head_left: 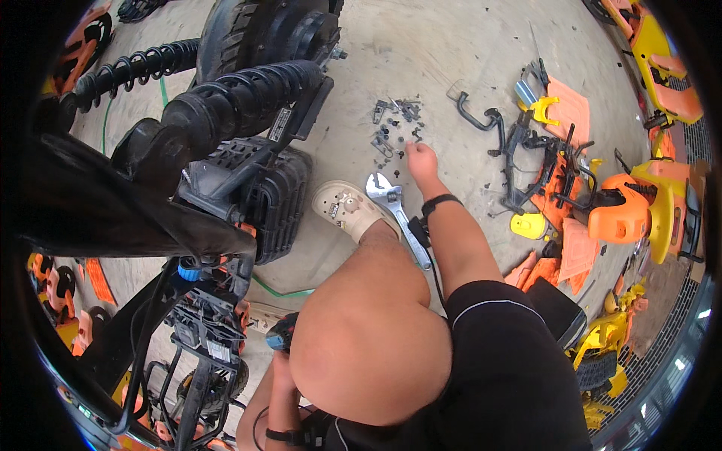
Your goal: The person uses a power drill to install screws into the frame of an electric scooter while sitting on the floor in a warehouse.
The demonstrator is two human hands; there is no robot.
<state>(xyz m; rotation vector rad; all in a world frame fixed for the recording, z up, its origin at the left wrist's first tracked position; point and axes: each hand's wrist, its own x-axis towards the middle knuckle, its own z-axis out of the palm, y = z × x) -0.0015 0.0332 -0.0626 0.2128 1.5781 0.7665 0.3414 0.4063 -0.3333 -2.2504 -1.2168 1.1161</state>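
Note:
My right hand [422, 162] reaches down to the concrete floor beside a scatter of small dark bolts and metal brackets [385, 141]. Its fingers are drawn together in a pinch; whatever lies between them is too small to make out. A large silver adjustable wrench [402, 218] rests on the floor between my shoe [347, 209] and my right forearm. Low on the left, beside my bent knee, my left hand [282, 373] is closed around a cordless power tool [283, 333] in black, red and blue. My knee covers part of the tool.
A black vehicle frame with a coil-spring shock absorber [241, 98] and a knobby tire [252, 34] fills the left side. A green cord [280, 291] runs along the floor. To the right lie a black metal frame [519, 161], orange panels [569, 109] and a yellow-orange body shell [620, 210].

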